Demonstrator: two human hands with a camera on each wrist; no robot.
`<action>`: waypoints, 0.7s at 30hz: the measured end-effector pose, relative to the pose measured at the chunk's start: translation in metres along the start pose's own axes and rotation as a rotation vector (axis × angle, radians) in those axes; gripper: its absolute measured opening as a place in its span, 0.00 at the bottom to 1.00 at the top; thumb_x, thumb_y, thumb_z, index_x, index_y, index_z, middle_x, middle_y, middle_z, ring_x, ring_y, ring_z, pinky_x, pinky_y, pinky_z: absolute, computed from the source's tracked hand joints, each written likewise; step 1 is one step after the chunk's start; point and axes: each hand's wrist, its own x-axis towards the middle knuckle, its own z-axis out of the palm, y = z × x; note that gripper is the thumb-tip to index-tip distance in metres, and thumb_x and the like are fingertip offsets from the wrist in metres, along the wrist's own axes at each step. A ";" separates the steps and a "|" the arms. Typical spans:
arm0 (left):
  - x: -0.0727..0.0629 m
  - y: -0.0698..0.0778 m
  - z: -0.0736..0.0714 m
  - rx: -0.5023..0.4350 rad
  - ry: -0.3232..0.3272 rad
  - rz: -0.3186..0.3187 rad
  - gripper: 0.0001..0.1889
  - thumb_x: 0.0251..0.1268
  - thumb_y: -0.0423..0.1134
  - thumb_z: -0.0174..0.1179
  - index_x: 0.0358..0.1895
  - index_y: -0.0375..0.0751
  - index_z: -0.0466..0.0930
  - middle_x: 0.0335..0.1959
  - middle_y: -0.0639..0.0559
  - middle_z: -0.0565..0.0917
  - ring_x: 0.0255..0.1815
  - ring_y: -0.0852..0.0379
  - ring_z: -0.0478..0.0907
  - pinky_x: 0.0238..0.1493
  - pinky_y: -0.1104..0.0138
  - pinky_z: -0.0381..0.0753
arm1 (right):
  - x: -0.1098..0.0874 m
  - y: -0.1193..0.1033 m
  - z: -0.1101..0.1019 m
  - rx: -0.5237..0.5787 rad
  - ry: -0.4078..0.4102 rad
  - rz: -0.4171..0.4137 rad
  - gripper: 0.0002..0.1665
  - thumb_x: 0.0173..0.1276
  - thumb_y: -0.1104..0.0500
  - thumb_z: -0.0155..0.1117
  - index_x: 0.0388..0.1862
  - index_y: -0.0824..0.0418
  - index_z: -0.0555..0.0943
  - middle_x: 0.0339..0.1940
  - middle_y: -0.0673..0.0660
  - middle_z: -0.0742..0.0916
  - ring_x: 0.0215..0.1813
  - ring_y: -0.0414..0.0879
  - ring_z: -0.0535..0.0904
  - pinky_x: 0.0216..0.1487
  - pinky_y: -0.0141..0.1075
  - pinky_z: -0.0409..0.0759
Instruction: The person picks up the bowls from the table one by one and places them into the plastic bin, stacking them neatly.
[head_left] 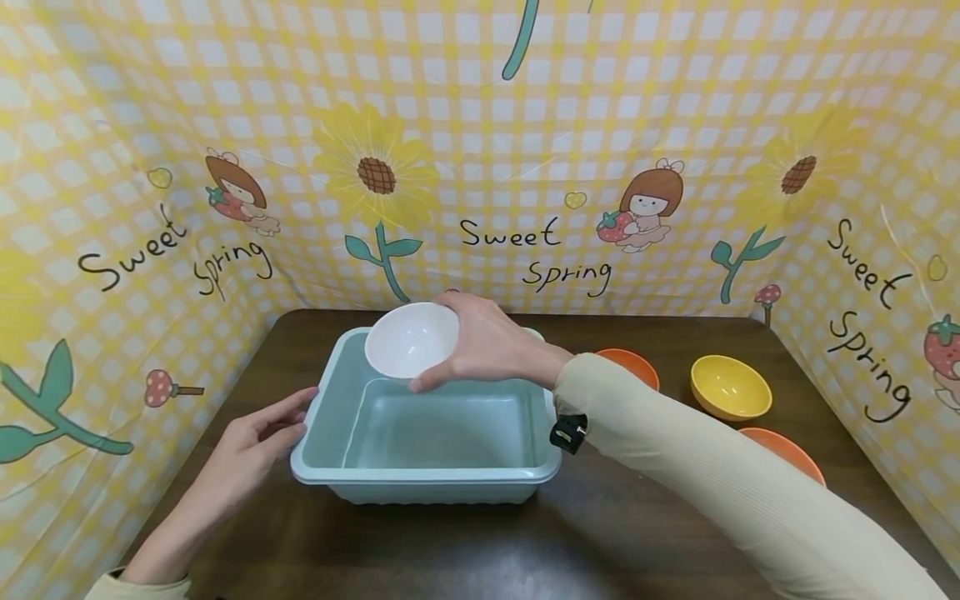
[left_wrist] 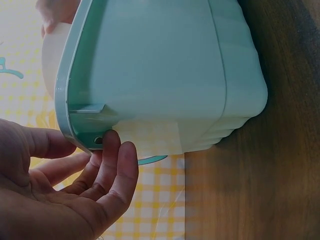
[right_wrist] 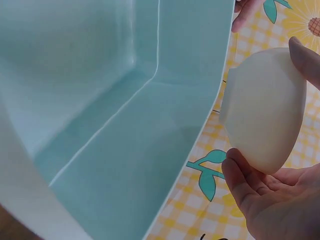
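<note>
My right hand [head_left: 495, 342] holds a white bowl [head_left: 405, 342] by its rim above the far side of a light blue-green plastic basin [head_left: 427, 476]. In the right wrist view, thumb and fingers grip the tilted bowl [right_wrist: 265, 110] from opposite sides, and its outer wall and foot show. At the basin's left side, my left hand [head_left: 251, 450] holds the rim. The left wrist view shows the thumb and curled fingers of that hand [left_wrist: 75, 185] about a corner of the basin [left_wrist: 155, 60]. Inside the basin, the visible floor is bare.
On the right of the dark wooden table [head_left: 615, 533] stand a yellow bowl [head_left: 731, 388], an orange bowl [head_left: 636, 364] and another orange bowl [head_left: 787, 451]. My right sleeve partly hides both orange bowls. Yellow checked cloth [head_left: 480, 167] encloses the back and sides.
</note>
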 end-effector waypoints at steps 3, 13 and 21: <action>0.000 0.000 0.000 0.005 0.003 -0.002 0.23 0.79 0.28 0.57 0.73 0.28 0.73 0.51 0.38 0.82 0.45 0.68 0.79 0.39 0.72 0.82 | 0.004 0.001 0.002 -0.003 -0.011 0.004 0.54 0.43 0.35 0.88 0.66 0.54 0.77 0.53 0.47 0.82 0.51 0.43 0.79 0.50 0.39 0.80; 0.000 -0.001 -0.001 0.016 -0.009 0.017 0.23 0.80 0.30 0.57 0.73 0.29 0.73 0.50 0.39 0.83 0.45 0.67 0.79 0.41 0.71 0.82 | 0.013 0.003 0.008 0.013 -0.065 -0.006 0.54 0.44 0.35 0.88 0.68 0.53 0.77 0.53 0.48 0.82 0.52 0.43 0.80 0.51 0.38 0.80; 0.000 -0.003 0.000 0.008 -0.001 0.022 0.23 0.79 0.28 0.57 0.74 0.29 0.73 0.50 0.39 0.83 0.45 0.67 0.79 0.40 0.72 0.81 | 0.022 0.005 0.013 0.014 -0.093 -0.020 0.55 0.45 0.36 0.88 0.70 0.55 0.76 0.55 0.48 0.83 0.53 0.42 0.79 0.53 0.37 0.79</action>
